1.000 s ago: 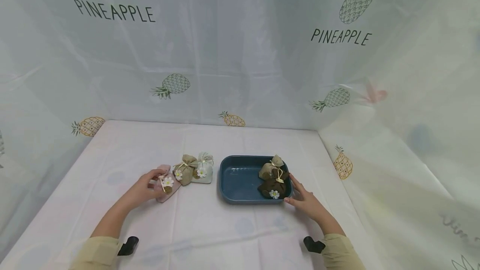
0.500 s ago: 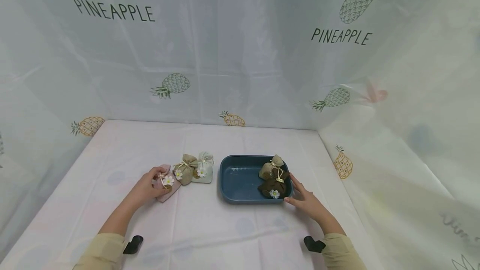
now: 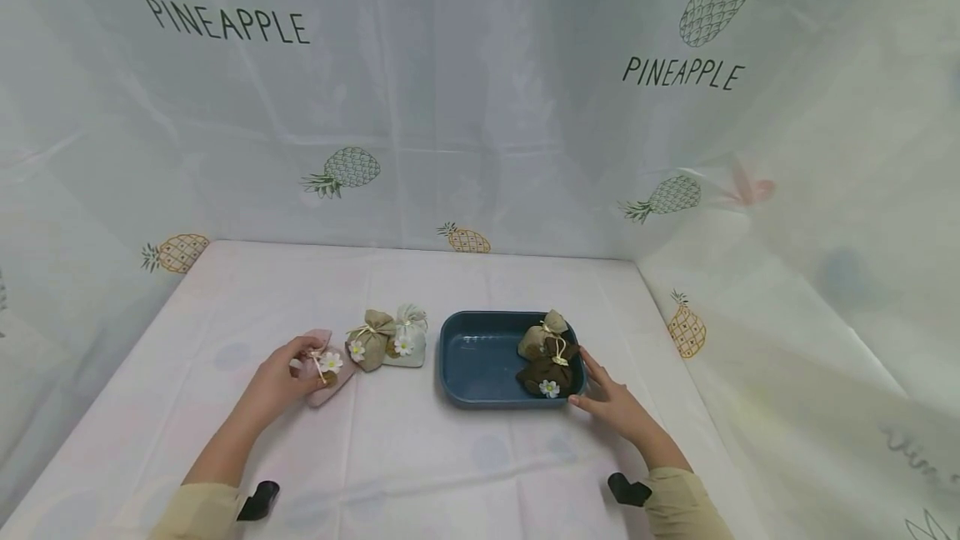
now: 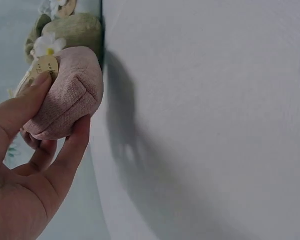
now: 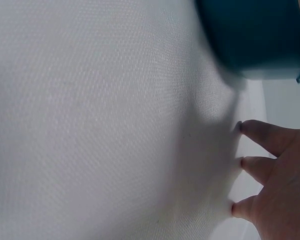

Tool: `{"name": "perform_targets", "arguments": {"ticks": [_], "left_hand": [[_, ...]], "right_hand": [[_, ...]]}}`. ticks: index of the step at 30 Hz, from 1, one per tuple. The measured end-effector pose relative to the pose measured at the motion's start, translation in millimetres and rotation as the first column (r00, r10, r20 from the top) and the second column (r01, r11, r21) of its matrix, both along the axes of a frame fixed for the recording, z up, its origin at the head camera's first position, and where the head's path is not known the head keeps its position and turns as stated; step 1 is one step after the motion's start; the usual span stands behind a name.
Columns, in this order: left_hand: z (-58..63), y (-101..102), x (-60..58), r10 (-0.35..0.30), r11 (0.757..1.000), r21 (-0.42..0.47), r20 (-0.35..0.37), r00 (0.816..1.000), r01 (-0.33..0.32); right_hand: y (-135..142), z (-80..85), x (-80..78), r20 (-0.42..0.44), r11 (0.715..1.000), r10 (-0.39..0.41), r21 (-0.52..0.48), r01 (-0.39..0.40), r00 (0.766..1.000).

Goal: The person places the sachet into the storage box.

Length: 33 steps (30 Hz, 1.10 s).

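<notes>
In the head view my left hand (image 3: 281,382) pinches a pink drawstring sachet (image 3: 333,386) that bears a white flower and a small round tag. The left wrist view shows my thumb on the tag side of the pink sachet (image 4: 72,95) and fingers on its far side. To its right on the table are a tan sachet (image 3: 377,346) and a pale mint sachet (image 3: 411,350). My right hand (image 3: 618,411) touches the right end of a blue rectangular tray (image 3: 480,400). Inside the tray's right end lie a beige sachet (image 3: 531,343) and a dark brown sachet (image 3: 542,373).
A white cloth (image 3: 420,473) covers the table. Pineapple-print sheets (image 3: 480,107) hang behind it and along the sides. Black straps (image 3: 258,501) show near both cuffs. In the right wrist view several spread fingers (image 5: 270,137) reach the cloth beside the tray (image 5: 260,40).
My left hand has shifted slightly left with the pink sachet, leaving a gap between it and the tan sachet. My right hand and the tray have stayed put.
</notes>
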<state>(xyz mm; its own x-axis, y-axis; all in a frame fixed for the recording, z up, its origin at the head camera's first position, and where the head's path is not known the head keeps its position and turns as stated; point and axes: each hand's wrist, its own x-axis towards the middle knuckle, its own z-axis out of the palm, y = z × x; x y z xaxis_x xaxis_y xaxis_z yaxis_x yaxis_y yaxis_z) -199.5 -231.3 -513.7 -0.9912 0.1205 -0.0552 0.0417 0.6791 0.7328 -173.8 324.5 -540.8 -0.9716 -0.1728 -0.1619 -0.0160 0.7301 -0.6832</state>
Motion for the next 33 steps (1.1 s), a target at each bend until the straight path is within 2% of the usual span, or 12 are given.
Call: {"name": "perform_targets", "arguments": {"ticks": [7, 14, 24, 33], "left_hand": [[19.7, -3.8, 4.8, 0.012, 1.0, 0.001, -0.086, 0.996, -0.012], [35.6, 11.9, 1.7, -0.014, 0.999, 0.031, -0.116, 0.993, 0.018], [48.0, 64.9, -7.0, -0.094, 0.985, 0.128, -0.141, 0.985, 0.112], [48.7, 114.8, -16.1, -0.165, 0.968, 0.164, -0.144, 0.976, 0.188]], "right_hand": [[0.7, -1.0, 0.0, 0.0, 1.0, -0.004, 0.002, 0.004, 1.0], [0.0, 0.6, 1.0, -0.005, 1.0, 0.004, -0.005, -0.004, 1.0], [1.0, -0.4, 1.2, -0.013, 1.0, 0.005, -0.005, -0.005, 1.0], [2.3, -0.7, 0.5, -0.009, 1.0, 0.011, -0.006, -0.011, 1.0]]}}
